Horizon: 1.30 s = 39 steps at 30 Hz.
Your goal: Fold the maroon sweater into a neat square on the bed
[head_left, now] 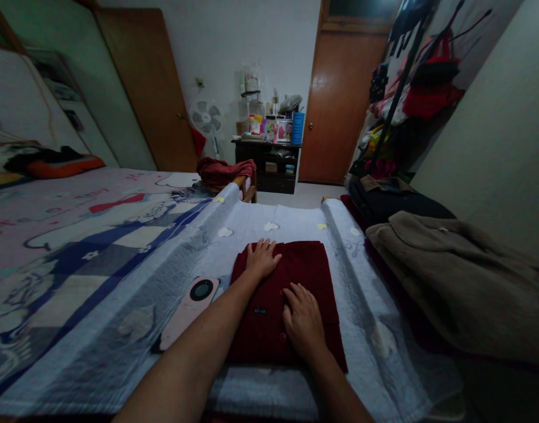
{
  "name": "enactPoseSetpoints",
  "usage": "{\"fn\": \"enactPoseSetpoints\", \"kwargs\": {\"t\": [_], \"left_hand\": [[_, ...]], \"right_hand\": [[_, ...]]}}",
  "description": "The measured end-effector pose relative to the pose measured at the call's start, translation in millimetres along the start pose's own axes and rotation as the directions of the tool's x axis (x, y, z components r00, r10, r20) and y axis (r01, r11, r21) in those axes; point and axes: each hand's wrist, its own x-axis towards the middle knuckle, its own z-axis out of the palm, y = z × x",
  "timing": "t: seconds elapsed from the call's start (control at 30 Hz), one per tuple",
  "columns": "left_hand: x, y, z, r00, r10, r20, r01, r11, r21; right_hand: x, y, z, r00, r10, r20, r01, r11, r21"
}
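Observation:
A dark red garment (256, 341), folded into a rough rectangle, lies on a light blue patterned cloth (291, 220). My left hand (262, 258) rests on its upper left part, palm down with the fingers spread. Lower and to the right, my right hand (303, 314) lies on the garment, its fingers slightly bent and apart, close to a small button. A small dark label shows on the garment between the two forearms. Left of my left forearm lies a pink phone (192, 308) with a large round black camera area, partly covered by that forearm.
A bed with a patterned sheet (120, 235) extends on the left. Brown-grey clothing (463, 276) is piled at the right. A reddish cloth (225, 171) lies beyond the bed's corner. Further back stand a fan (206, 119), a dark cabinet (264, 167) and a wooden door (331, 106).

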Motion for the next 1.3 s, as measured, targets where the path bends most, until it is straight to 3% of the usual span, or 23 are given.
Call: {"fn": "enactPoseSetpoints", "kwargs": {"t": [0.13,0.23,0.33,0.47,0.7,0.97,1.1,1.3], "left_hand": [[-4.6,0.9,-5.7,0.996,0.022,-0.088,-0.025,0.999,-0.033],[-16.4,3.9,-10.8,0.98,0.143,-0.135,-0.158,0.981,-0.11],[-35.0,10.0,-12.3,0.944,0.316,-0.092,-0.329,0.922,-0.203],[-54.7,16.3,-8.0,0.909,0.416,-0.021,-0.411,0.889,-0.202],[-44.4,17.2,2.1,0.935,0.348,0.069,-0.341,0.935,-0.094],[-25.4,18.6,10.1,0.957,0.284,0.065,-0.279,0.958,-0.069],[-22.0,20.2,8.8,0.968,0.243,0.068,-0.237,0.968,-0.081],[-12.6,33.4,2.2,0.977,0.138,0.164,-0.124,0.988,-0.097]], "right_hand": [[-0.4,-0.2,-0.1,1.0,0.01,0.002,-0.01,1.0,0.008],[-0.4,0.3,0.5,1.0,0.004,0.003,-0.004,1.0,-0.002],[-0.1,1.1,1.2,1.0,-0.006,-0.003,0.006,1.0,-0.018],[0.2,1.0,1.2,1.0,-0.016,-0.006,0.016,1.0,-0.026],[0.0,0.5,1.3,0.999,-0.024,-0.023,0.023,0.999,-0.031],[0.2,1.3,2.0,1.0,-0.008,-0.001,0.008,1.0,-0.029],[-0.1,0.5,1.2,1.0,-0.011,-0.009,0.01,0.999,-0.031],[-0.3,2.0,4.0,1.0,-0.009,-0.017,0.009,0.999,-0.031]]}}
